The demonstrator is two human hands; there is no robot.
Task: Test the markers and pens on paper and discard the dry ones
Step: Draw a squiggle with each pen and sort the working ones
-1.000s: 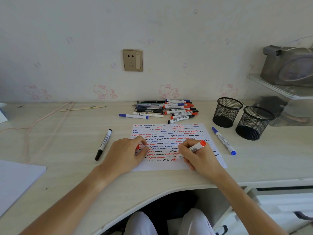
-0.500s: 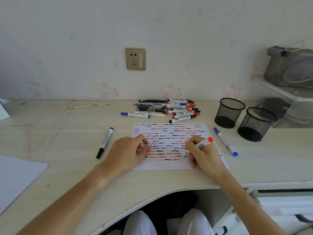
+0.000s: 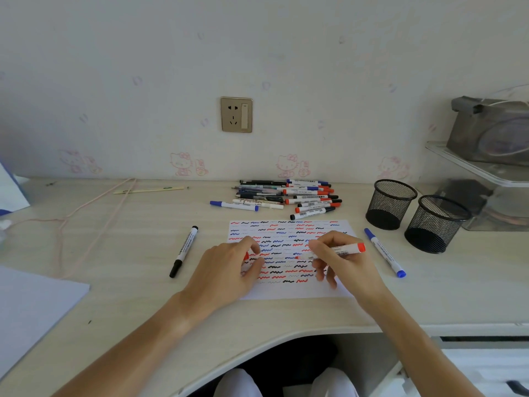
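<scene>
My right hand (image 3: 343,262) pinches the red marker (image 3: 332,251) mid-barrel over the paper (image 3: 289,290); it's light, stiff and smooth, so I'd grip near the tip. My left hand (image 3: 226,270) curls around its red cap (image 3: 246,255), resting on the sheet.

Beside the paper (image 3: 289,290), two mesh cups (image 3: 390,204) were counted, two loose markers (image 3: 184,250), and one marker pile (image 3: 286,196).
</scene>
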